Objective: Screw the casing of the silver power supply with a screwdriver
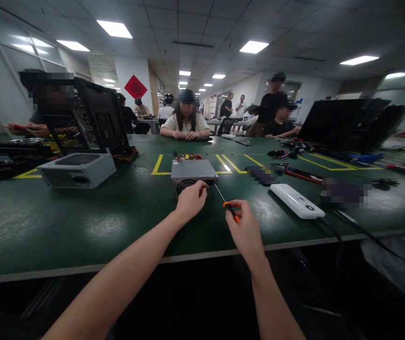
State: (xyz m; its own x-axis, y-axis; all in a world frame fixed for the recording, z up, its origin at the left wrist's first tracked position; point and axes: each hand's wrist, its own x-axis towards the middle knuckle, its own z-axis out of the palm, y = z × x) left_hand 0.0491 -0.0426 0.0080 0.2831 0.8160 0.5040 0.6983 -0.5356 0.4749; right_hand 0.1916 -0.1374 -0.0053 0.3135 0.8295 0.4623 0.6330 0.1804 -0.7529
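A grey computer power supply [193, 169] sits on the green table in front of me, its fan grille facing me and a bundle of coloured wires [188, 157] behind it. My left hand [192, 199] is at its front face, thumb and fingers pinched near the right side; whatever lies between them is too small or hidden. In my right hand [243, 222] is a screwdriver [228, 208] with an orange and black handle. Its thin shaft points up and left, the tip close to the power supply's right front edge; I cannot tell whether it touches.
To the left stand a second power supply [78, 169] and an open black computer case [96, 118]. On the right lie a white power bank-like device [296, 200] with a black cable, an orange-edged tool [303, 175] and dark monitors [344, 123]. Across the table sits a person [185, 118].
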